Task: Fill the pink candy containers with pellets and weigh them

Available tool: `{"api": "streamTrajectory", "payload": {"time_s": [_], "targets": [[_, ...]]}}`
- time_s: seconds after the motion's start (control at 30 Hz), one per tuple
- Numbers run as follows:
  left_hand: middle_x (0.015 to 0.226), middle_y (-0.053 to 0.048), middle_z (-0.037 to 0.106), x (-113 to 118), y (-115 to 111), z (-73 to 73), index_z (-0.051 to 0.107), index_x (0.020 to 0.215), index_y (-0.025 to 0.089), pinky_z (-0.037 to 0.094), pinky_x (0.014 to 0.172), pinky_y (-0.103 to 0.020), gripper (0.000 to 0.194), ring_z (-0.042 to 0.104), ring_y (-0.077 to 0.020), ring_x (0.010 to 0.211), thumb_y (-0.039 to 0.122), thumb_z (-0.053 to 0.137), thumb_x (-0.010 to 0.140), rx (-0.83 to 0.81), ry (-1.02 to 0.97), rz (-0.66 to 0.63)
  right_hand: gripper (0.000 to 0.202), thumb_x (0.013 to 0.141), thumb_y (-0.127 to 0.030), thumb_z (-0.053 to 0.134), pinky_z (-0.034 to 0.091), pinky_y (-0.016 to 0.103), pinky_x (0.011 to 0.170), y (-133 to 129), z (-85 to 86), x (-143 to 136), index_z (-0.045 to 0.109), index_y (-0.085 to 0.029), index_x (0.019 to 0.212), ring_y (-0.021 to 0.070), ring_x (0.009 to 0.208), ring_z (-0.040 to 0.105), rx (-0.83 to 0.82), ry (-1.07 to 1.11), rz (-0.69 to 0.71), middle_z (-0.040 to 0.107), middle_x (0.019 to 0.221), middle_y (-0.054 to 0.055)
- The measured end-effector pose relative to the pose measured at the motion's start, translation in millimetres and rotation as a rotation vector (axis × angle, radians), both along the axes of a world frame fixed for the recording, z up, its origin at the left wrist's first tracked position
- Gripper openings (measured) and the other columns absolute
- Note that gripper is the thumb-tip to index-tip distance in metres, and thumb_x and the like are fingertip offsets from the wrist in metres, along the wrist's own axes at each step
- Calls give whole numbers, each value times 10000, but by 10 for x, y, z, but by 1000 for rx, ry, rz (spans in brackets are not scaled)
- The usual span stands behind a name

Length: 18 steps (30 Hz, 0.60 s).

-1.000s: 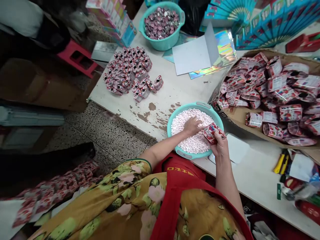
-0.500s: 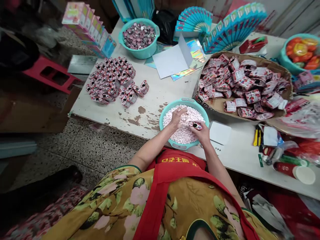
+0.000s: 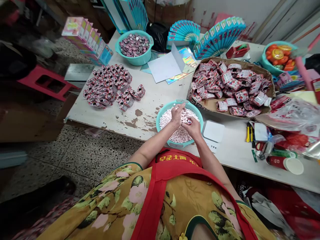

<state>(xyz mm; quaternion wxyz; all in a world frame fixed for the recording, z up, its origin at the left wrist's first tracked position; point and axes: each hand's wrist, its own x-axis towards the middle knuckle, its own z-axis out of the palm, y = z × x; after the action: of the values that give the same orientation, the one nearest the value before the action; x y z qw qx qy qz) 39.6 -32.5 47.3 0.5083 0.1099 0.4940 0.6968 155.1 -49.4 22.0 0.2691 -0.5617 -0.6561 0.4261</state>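
A turquoise basin [image 3: 160,130] full of small white candies [image 3: 180,135] sits at the table's front edge, before my body. My right hand [image 3: 195,129] grips a small printed jar [image 3: 189,122] low over the candies; its rim is mostly hidden by fingers and candies. Curved beside the jar's mouth, my left hand [image 3: 177,115] cups some white candies against it. How many have gone inside cannot be seen.
Many similar jars [image 3: 107,86] stand grouped at the left. A cardboard box [image 3: 207,106] of printed jars lies to the right, beyond a white scale [image 3: 213,131]. Behind are a basin of round lids [image 3: 135,59] and fanned blue cartons [image 3: 220,38]. Cutters [image 3: 248,133] lie rightward.
My left hand has come across to the jar with candies cupped in it. My right hand has brought the jar closer and tilted it toward the left. The camera view has shifted slightly.
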Motion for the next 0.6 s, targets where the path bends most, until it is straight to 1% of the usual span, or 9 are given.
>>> {"api": "streamTrajectory", "payload": {"time_s": [0.13, 0.23, 0.3, 0.37, 0.43, 0.53, 0.6], "targets": [[590, 40, 525, 14, 37, 73, 522, 639, 174, 397, 534, -230, 438, 475, -73, 516, 483, 824, 711, 22, 17, -38, 439, 630, -433, 709, 528, 382, 872, 30, 76, -12, 726, -199, 1002, 260, 901, 685, 6, 3, 5, 762, 987, 52], [552, 45, 500, -1, 48, 124, 497, 617, 175, 368, 511, -222, 444, 443, -65, 497, 460, 813, 742, -14, 46, -59, 479, 606, -473, 735, 534, 376, 833, 37, 101, -29, 724, -189, 992, 253, 867, 675, -11, 7, -2, 759, 969, 58], [537, 53, 482, -17, 53, 144, 503, 639, 176, 363, 500, -217, 434, 450, -66, 486, 457, 817, 745, -34, 46, -86, 502, 597, -487, 749, 541, 373, 811, 46, 102, -31, 722, -187, 998, 242, 836, 672, -36, 25, -8, 755, 946, 56], [540, 60, 480, -30, 61, 151, 512, 675, 178, 384, 501, -214, 434, 477, -70, 483, 460, 839, 723, -33, 31, -105, 517, 595, -477, 759, 548, 367, 792, 64, 102, -22, 724, -183, 1018, 224, 794, 668, -64, 52, -5, 751, 914, 48], [573, 54, 514, -30, 70, 145, 526, 717, 175, 426, 523, -213, 436, 527, -78, 510, 460, 855, 706, -14, 11, -128, 530, 596, -456, 758, 554, 369, 786, 88, 108, -3, 729, -181, 1048, 216, 771, 666, -89, 69, -9, 753, 904, 43], [611, 45, 554, -2, 85, 120, 546, 788, 173, 469, 549, -214, 434, 584, -94, 552, 445, 869, 691, -19, -21, -161, 525, 584, -427, 750, 557, 388, 825, 122, 128, 33, 735, -183, 1049, 234, 832, 677, -78, 60, -11, 762, 945, 49], [616, 46, 561, 24, 99, 92, 553, 822, 176, 472, 537, -211, 435, 589, -96, 547, 447, 867, 693, -28, -31, -180, 516, 585, -417, 743, 554, 394, 840, 135, 141, 58, 738, -187, 1047, 247, 870, 678, -65, 47, 8, 762, 961, 53]]}}
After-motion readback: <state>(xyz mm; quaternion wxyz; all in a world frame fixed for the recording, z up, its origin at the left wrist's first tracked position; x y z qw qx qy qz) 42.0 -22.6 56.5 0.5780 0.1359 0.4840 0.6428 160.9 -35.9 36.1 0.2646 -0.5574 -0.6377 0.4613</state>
